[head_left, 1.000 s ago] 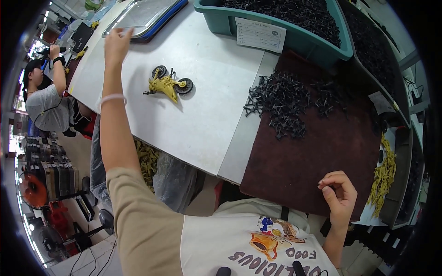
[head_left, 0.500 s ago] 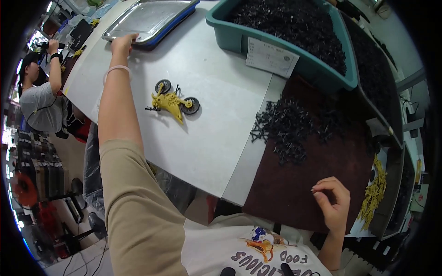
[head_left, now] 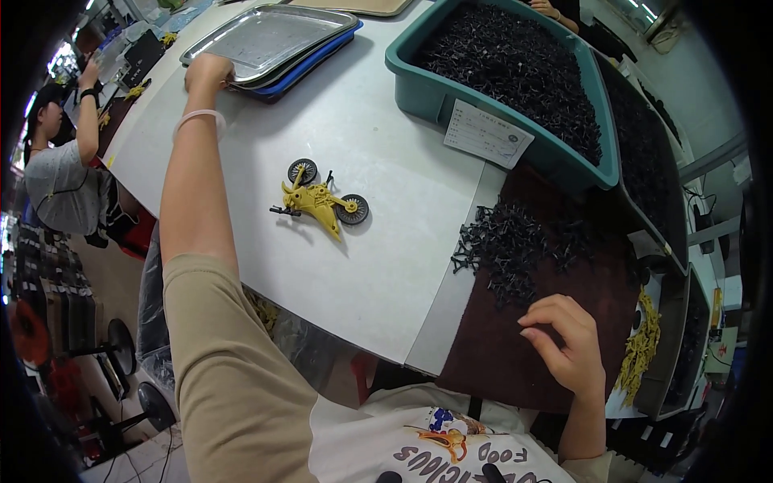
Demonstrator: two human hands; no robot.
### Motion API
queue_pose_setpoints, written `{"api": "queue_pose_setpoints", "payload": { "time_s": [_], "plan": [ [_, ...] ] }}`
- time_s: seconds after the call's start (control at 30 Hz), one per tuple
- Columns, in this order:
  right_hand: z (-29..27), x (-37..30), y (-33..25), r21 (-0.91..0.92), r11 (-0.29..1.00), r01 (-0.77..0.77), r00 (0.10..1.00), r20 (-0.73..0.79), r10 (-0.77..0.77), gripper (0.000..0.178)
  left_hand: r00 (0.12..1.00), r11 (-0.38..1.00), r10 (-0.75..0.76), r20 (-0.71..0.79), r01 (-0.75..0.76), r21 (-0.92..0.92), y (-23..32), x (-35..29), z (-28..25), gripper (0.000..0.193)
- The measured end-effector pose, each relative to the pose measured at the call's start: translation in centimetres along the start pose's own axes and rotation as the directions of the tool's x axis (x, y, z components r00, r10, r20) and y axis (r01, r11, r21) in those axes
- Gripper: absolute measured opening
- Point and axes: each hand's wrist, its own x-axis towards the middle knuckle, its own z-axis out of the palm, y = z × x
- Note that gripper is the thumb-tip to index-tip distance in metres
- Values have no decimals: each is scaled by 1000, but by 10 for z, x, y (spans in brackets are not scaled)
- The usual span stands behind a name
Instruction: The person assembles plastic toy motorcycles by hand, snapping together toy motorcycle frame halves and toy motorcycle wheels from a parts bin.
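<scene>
My left hand (head_left: 208, 72) reaches far left, closed at the near corner of a shallow metal tray (head_left: 270, 40); its fingertips are partly hidden. Under that tray lies a blue tray (head_left: 318, 66), its edge showing. A yellow toy motorcycle (head_left: 318, 201) with black wheels and handlebar lies on its side on the white table, nearer to me. My right hand (head_left: 568, 342) hovers over a dark brown cloth (head_left: 499, 354), fingers loosely curled, thumb and index tips slightly apart, nothing visible between them. Just beyond it lies a pile of small black plastic parts (head_left: 511, 245).
A teal bin (head_left: 419, 92) full of black parts stands at the far right, a paper label (head_left: 487, 133) on its front. Yellow parts (head_left: 640, 346) lie at the right edge, by a grey bin (head_left: 680, 346). Another person (head_left: 68, 173) sits at the far left.
My left hand has curled in at the tray's corner, and the metal tray sits slightly askew over those beneath. My right hand has shifted a little toward the black pile. The view has shifted slightly.
</scene>
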Motion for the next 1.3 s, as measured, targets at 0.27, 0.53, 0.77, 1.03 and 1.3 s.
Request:
{"api": "queue_pose_setpoints", "payload": {
  "time_s": [0.27, 0.53, 0.77, 1.03, 1.3],
  "plan": [
    [48, 108, -18, 40, 945, 326, 889, 328, -320, 23, 991, 231, 77, -109, -124, -965, -88, 15, -68, 19],
    [186, 196, -48, -236, 816, 527, 849, 179, -497, 28, 993, 71, -115, -24, -15, -997, -275, -168, -95, 27],
    [124, 155, -56, 64, 931, 359, 912, 189, -365, 25, 959, 92, -282, 43, 72, -993, -255, -356, -104, 29],
    [53, 119, -53, 156, 960, 234, 944, 198, -263, 33, 938, -10, -287, 194, 200, -980, -152, -433, -40, 26],
    [99, 140, -34, -321, 873, 366, 927, 209, -312, 38, 978, 318, 105, 182, 141, -937, -109, -467, 8, 22]
  ]
}}
